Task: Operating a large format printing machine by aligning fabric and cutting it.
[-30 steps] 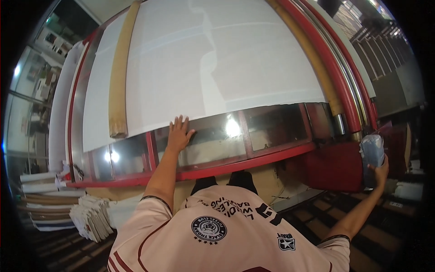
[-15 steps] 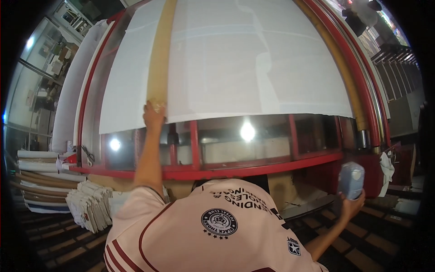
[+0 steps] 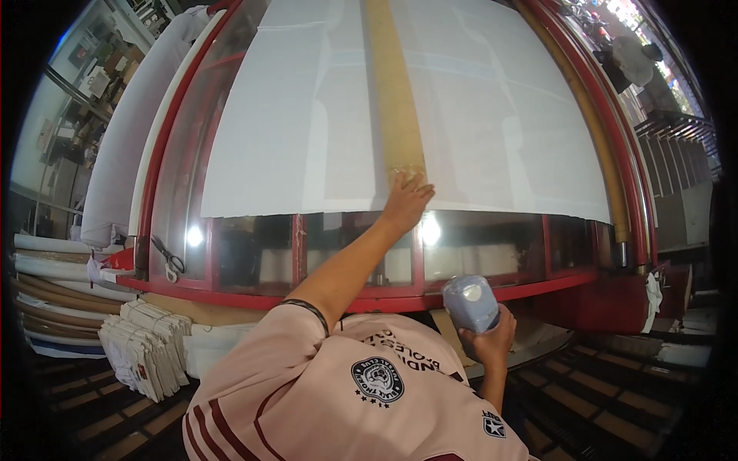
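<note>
My left hand (image 3: 409, 198) rests with fingers apart on the taped near end of a long yellow-brown tube (image 3: 390, 104). That tube lies lengthwise across a large white sheet (image 3: 269, 138) on a glass-topped table with a red frame (image 3: 511, 293). The sheet's near edge crosses the glass just below my left hand. Low at the right, in front of the table's near edge, my right hand (image 3: 496, 336) is closed around a blue-grey plastic container (image 3: 469, 302), which has a pale round spot on top.
Scissors (image 3: 167, 260) lie at the near left. A tall white roll (image 3: 142, 123) runs along the left side. Rolls (image 3: 58, 307) and stacked white material (image 3: 138, 349) sit lower left. Rollers (image 3: 615, 154) line the right edge; another person (image 3: 630, 58) is beyond, top right.
My left hand moved from the sheet's edge onto the tube, which has shifted rightward across the sheet. My right hand has brought the container leftward and lower. The camera's view has shifted.
</note>
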Available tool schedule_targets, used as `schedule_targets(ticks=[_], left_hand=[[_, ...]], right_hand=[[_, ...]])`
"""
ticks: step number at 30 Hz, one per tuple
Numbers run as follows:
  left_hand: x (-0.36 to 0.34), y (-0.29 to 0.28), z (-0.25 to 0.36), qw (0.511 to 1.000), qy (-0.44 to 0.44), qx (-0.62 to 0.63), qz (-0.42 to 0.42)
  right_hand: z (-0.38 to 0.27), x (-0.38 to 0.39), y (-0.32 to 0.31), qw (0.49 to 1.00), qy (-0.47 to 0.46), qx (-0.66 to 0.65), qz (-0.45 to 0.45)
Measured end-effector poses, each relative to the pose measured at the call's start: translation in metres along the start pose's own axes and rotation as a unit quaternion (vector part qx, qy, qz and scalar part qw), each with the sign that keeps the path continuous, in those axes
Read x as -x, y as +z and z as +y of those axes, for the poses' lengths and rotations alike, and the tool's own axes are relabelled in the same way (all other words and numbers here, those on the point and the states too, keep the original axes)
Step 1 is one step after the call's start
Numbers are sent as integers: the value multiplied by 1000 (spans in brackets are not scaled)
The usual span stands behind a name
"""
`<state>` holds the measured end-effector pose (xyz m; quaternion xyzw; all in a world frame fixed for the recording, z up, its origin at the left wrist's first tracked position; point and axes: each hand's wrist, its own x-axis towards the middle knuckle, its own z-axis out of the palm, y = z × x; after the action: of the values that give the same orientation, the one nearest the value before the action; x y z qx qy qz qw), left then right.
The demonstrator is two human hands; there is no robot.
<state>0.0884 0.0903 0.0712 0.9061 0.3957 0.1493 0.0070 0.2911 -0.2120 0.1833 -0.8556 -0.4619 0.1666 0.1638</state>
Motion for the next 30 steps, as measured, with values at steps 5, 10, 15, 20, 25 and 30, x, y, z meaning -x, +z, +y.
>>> schedule_targets(ticks=[5, 10, 15, 20, 25, 30], left_hand=[[0, -7, -14, 982, 27, 177, 51], [93, -14, -94, 985, -138, 101, 38], [161, 2, -107, 984, -118, 132, -6], [161, 8, -109, 982, -134, 129, 21], [162, 7, -114, 978, -140, 146, 44], [160, 6, -113, 978, -152, 135, 44]], right_hand=[[-62, -18, 9, 998, -59, 2, 5], [-137, -55, 2, 995, -93, -23, 37], [-237, -131, 27, 983, -84, -161, -7], [-351, -223, 104, 979, -104, -172, -31], [-443, -308, 180, 980, -47, -159, -108], [-490, -347, 227, 995, 6, -65, -77]])
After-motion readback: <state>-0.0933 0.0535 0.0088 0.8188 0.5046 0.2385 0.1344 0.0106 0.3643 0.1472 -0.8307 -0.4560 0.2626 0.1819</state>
